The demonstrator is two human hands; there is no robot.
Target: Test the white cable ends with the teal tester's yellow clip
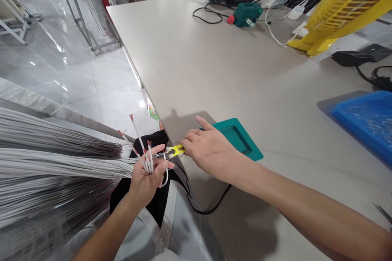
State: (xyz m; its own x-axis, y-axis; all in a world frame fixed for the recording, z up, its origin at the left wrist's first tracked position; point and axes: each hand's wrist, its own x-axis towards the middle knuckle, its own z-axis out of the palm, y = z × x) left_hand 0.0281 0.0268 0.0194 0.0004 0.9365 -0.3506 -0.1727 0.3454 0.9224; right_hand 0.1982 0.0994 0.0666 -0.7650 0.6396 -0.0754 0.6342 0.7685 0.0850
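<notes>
My left hand (pixel 146 177) is closed round several white wires (pixel 139 140) with red stripped tips that stick up between its fingers. One wire loops toward a small yellow tool (pixel 176 150) at the table's near-left corner. My right hand (pixel 208 147) rests on that tool, fingers curled over it, index finger stretched onto a teal tray-shaped device (pixel 241 138) behind it. A black cable (pixel 211 208) runs from the device off the table edge.
A thick bundle of white wires (pixel 55 163) lies to the left. On the beige table (pixel 214 69) stand a blue tray (pixel 367 120), a yellow basket (pixel 346 8), a green tool (pixel 246 14) and black adapters (pixel 352 57). Tiled floor lies left.
</notes>
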